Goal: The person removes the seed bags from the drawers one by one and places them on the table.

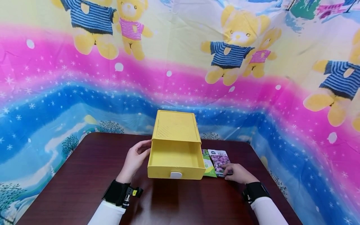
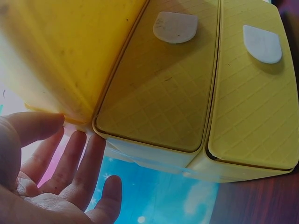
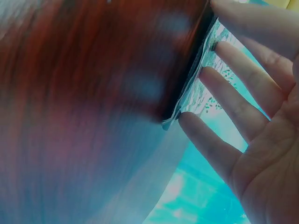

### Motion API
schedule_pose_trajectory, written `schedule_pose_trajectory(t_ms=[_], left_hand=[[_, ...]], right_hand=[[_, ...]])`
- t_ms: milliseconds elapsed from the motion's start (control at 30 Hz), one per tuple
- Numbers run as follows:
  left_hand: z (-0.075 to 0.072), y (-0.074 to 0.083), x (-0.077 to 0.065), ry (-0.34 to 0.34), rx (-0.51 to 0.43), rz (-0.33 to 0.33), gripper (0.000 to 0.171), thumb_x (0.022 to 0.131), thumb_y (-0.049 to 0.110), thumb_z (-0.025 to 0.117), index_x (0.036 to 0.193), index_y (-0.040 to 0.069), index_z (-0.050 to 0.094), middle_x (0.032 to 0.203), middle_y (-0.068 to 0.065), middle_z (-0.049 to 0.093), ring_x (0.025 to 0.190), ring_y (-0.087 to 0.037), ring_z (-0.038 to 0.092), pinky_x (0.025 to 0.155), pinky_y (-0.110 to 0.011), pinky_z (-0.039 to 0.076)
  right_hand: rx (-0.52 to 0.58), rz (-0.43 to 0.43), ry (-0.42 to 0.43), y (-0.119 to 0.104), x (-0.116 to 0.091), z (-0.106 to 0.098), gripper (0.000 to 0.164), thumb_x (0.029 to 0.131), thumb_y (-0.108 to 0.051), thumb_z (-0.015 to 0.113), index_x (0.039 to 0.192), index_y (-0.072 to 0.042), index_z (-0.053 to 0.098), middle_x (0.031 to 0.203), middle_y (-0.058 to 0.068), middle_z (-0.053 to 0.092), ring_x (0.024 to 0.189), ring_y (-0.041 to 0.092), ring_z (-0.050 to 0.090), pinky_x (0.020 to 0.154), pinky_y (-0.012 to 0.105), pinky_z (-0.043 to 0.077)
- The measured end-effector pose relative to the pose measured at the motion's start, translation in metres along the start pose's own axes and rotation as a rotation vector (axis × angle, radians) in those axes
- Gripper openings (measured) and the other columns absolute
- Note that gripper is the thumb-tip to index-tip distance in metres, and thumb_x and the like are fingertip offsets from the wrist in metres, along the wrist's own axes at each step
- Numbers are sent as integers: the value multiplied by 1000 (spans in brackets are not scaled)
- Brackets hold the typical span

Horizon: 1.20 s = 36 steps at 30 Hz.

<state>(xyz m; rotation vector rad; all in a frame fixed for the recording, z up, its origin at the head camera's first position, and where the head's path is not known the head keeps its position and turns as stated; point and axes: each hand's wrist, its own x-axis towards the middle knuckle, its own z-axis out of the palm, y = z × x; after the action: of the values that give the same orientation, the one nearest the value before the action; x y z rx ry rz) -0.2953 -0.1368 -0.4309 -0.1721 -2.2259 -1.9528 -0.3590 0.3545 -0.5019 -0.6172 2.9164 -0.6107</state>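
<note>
A yellow drawer cabinet point(image 1: 177, 125) stands at the back of the table, its top drawer point(image 1: 176, 172) pulled out towards me. My left hand point(image 1: 135, 161) is at the cabinet's left side; in the left wrist view its fingertips point(image 2: 80, 140) lie beside the opened drawer. To the right of the cabinet lie two flower-printed packets, a green one point(image 1: 208, 165) partly hidden by the drawer and a purple one point(image 1: 219, 159). My right hand point(image 1: 239, 173) touches the purple packet's right edge. Its fingers are spread and fairly straight in the right wrist view.
Two lower drawers, one with a white handle point(image 2: 175, 27), are pushed in. A dark reddish-brown table point(image 1: 84, 175) carries everything. Behind it and along both sides hangs a bear-printed cloth point(image 1: 174, 78).
</note>
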Motion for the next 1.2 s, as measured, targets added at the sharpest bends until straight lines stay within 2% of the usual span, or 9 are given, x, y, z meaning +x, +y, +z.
schedule_pose_trajectory(t_ms=[167,333,433,567,667,767,900,1067,1200], left_hand=[[0,-1,-1,1,-6,2,40,101,14,66,141,10,60,138,-14,61,126,-31,60,104,-46,50],[1,1,-3,-4,-28,-3,41,101,14,65,141,10,59,141,-15,60,128,-31,59,105,-45,49],[1,1,-3,-10,-35,-6,42,101,15,65,143,9,58,143,-15,58,129,-31,58,107,-46,48],[1,2,-4,-11,-28,-17,43,102,16,64,144,9,57,145,-15,57,131,-31,57,107,-46,48],[1,2,-5,-8,-23,-19,42,103,15,63,144,9,57,146,-15,56,132,-31,56,108,-47,47],[1,3,-6,-6,-18,-14,41,103,15,62,144,8,57,146,-15,56,133,-31,56,109,-48,46],[1,4,-6,-6,5,-13,39,105,16,59,143,8,58,146,-15,57,133,-31,56,110,-49,45],[0,5,-6,0,45,-34,38,106,19,57,143,10,59,145,-14,58,131,-31,58,110,-51,44],[0,6,-8,-6,65,-31,39,107,22,56,144,9,58,145,-16,57,131,-34,57,110,-54,43]], right_hand=[[-12,22,19,-4,1,1,5,87,-23,81,83,-23,79,131,13,68,130,41,56,103,57,48],[-37,45,36,-11,3,-1,17,92,-32,76,87,-17,82,124,12,71,124,39,61,103,57,48],[-60,42,64,-16,3,-3,16,93,-30,74,88,-16,81,120,11,72,119,35,64,100,54,51],[-95,12,114,-28,4,-6,12,96,-22,72,98,-14,79,106,2,74,101,23,68,89,46,57],[-108,2,126,-43,7,-7,14,97,-19,71,106,-11,78,99,-3,73,95,18,68,85,43,58],[-111,27,149,-60,11,-8,17,97,-21,71,110,-12,78,102,-3,74,98,17,68,88,43,58],[-114,-9,227,-83,12,-13,21,98,-22,70,115,-12,77,111,2,74,103,20,69,90,44,58],[-139,-99,323,-113,13,-13,25,98,-24,70,119,-12,74,116,5,73,103,22,69,89,43,59],[-128,-145,351,-135,11,-14,29,99,-25,69,125,-13,71,120,4,71,99,20,68,86,39,59]])
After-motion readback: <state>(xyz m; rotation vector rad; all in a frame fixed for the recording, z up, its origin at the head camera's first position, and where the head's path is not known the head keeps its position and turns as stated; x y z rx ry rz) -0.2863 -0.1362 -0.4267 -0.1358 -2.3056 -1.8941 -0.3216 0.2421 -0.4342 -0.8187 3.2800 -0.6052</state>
